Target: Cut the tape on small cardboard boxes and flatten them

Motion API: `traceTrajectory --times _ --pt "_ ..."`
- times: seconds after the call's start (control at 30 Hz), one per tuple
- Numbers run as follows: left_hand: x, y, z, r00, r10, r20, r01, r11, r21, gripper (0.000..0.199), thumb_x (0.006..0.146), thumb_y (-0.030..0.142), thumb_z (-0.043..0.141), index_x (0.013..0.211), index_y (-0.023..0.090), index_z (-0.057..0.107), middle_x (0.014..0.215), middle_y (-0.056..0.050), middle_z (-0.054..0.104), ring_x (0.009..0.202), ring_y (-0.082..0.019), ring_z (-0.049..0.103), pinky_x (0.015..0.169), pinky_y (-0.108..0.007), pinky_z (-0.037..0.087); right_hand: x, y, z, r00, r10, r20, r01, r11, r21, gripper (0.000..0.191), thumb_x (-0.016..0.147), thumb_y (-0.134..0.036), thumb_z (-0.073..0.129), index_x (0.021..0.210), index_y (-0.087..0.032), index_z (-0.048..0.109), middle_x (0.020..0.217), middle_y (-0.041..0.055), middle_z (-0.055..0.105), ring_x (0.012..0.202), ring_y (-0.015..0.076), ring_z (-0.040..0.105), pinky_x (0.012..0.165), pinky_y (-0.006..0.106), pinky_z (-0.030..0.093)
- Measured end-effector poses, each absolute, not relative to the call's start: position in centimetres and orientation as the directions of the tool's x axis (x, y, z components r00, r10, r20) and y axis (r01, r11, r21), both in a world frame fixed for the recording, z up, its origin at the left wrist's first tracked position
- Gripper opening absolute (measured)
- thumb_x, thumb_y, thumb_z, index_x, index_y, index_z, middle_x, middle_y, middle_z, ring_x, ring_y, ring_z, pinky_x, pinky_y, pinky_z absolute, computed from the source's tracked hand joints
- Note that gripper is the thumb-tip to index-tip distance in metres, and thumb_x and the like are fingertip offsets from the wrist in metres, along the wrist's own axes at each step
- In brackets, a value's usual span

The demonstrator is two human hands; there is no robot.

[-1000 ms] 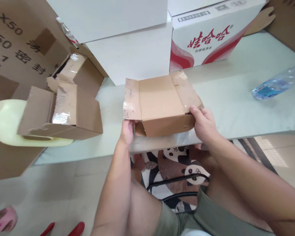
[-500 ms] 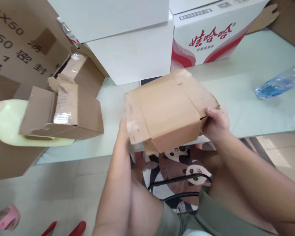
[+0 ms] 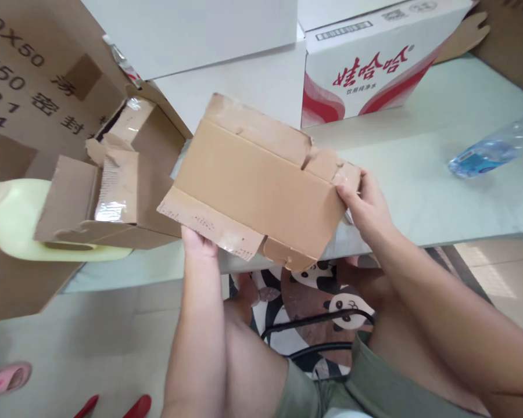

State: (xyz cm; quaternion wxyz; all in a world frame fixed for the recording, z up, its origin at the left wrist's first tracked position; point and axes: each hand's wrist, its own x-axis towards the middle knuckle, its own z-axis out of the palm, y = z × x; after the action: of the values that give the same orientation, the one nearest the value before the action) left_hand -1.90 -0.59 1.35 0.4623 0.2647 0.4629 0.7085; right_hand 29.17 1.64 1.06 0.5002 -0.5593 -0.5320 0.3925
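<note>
A small brown cardboard box (image 3: 261, 180), opened out with its flaps showing, is held tilted above the table's near edge. My right hand (image 3: 368, 203) grips its right end, thumb on top and fingers behind. Under the lower left edge my left hand (image 3: 199, 242) supports it, with most of its fingers hidden beneath the cardboard. Close to the left lies another open cardboard box (image 3: 157, 174) with torn flaps and shiny tape.
White cartons (image 3: 244, 87) and a red-and-white printed carton (image 3: 370, 81) stand at the back of the table (image 3: 440, 186). A plastic bottle (image 3: 483, 154) lies at right. A pale yellow plastic piece (image 3: 17, 215) and a large printed carton (image 3: 35, 81) are at left.
The cardboard box has moved left and turned clockwise, and now looks flatter with its flaps spread. My left hand has shifted left beneath it; my right hand has moved slightly left.
</note>
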Motion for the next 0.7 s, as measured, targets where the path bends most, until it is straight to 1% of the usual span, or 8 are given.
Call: traceTrajectory --times 0.1,0.17,0.3,0.37,0.47,0.53,0.63,0.7 --pt "-1.4 -0.5 1.6 -0.470 0.874 -0.125 -0.492 -0.141 0.859 0.031 0.085 0.052 0.060 0.093 0.024 0.071 0.092 -0.006 0.077 0.103 -0.025 0.071 0.089 -0.035 0.057 28.8 1.4 1.0 -0.080 0.991 -0.109 -0.078 -0.115 -0.990 0.055 0.074 -0.057 0.074 0.117 -0.024 0.062 0.118 0.0089 0.071 0.111 0.0300 0.067 0.091 0.045 0.057" --pt "-1.2 -0.3 1.5 -0.457 0.872 -0.173 -0.528 -0.109 0.842 0.028 0.086 0.048 0.058 0.089 0.023 0.070 0.088 -0.007 0.077 0.098 -0.024 0.071 0.085 -0.035 0.058 28.7 1.1 1.3 -0.155 0.973 -0.173 -0.206 -0.203 -0.957 0.052 0.068 -0.055 0.079 0.108 -0.024 0.065 0.108 0.0071 0.074 0.103 0.0292 0.069 0.086 0.043 0.059" --pt "-1.3 0.0 2.0 -0.426 0.881 -0.207 -0.596 -0.101 0.797 0.025 0.085 0.042 0.054 0.081 0.021 0.067 0.081 -0.006 0.074 0.081 -0.021 0.071 0.075 -0.032 0.058 29.2 0.4 2.6 -0.037 0.982 -0.185 -0.391 -0.184 -0.902 0.048 0.065 -0.051 0.083 0.099 -0.023 0.065 0.089 0.0026 0.074 0.076 0.0212 0.070 0.065 0.034 0.060" --pt "-1.5 0.0 2.4 -0.377 0.877 -0.298 -0.652 -0.023 0.758 0.023 0.082 0.039 0.054 0.077 0.019 0.064 0.070 -0.005 0.070 0.064 -0.017 0.068 0.063 -0.029 0.056 30.1 -0.1 3.3 -0.026 0.981 -0.191 -0.432 -0.184 -0.883 0.047 0.063 -0.055 0.083 0.092 -0.022 0.064 0.071 -0.0013 0.069 0.050 0.0130 0.058 0.045 0.027 0.052" --pt "-1.4 0.0 2.9 -0.331 0.862 -0.384 -0.674 0.068 0.735 0.020 0.078 0.036 0.055 0.073 0.018 0.062 0.058 -0.001 0.062 0.049 -0.014 0.059 0.052 -0.026 0.052 32.5 -1.5 4.7 -0.021 0.981 -0.193 -0.387 -0.186 -0.903 0.049 0.061 -0.055 0.087 0.084 -0.022 0.060 0.056 -0.0068 0.056 0.033 0.0048 0.036 0.029 0.020 0.031" --pt "-1.0 0.0 3.0 -0.333 0.862 -0.383 -0.660 0.078 0.747 0.018 0.076 0.033 0.053 0.072 0.017 0.061 0.056 -0.001 0.059 0.047 -0.013 0.057 0.050 -0.025 0.050 35.2 -2.4 6.1 0.076 0.981 -0.177 -0.339 -0.141 -0.930 0.048 0.059 -0.053 0.089 0.082 -0.022 0.060 0.051 -0.0084 0.052 0.032 0.0035 0.034 0.027 0.019 0.027" --pt "-0.2 -0.1 3.0 -0.314 0.862 -0.397 -0.644 0.113 0.757 0.017 0.073 0.030 0.052 0.070 0.016 0.060 0.056 -0.001 0.057 0.047 -0.012 0.056 0.050 -0.024 0.049 41.3 -2.9 9.0 0.337 0.937 -0.087 -0.232 -0.007 -0.973 0.043 0.057 -0.045 0.090 0.075 -0.023 0.058 0.048 -0.0097 0.044 0.031 0.0020 0.032 0.028 0.018 0.021" --pt "0.2 -0.2 2.9 -0.302 0.867 -0.397 -0.640 0.123 0.758 0.016 0.072 0.030 0.053 0.070 0.016 0.060 0.057 -0.001 0.056 0.048 -0.012 0.055 0.050 -0.023 0.048 46.6 -1.9 11.1 0.592 0.802 0.079 -0.038 0.126 -0.991 0.039 0.055 -0.030 0.089 0.078 -0.025 0.058 0.065 -0.0078 0.055 0.037 0.0009 0.039 0.032 0.017 0.017"
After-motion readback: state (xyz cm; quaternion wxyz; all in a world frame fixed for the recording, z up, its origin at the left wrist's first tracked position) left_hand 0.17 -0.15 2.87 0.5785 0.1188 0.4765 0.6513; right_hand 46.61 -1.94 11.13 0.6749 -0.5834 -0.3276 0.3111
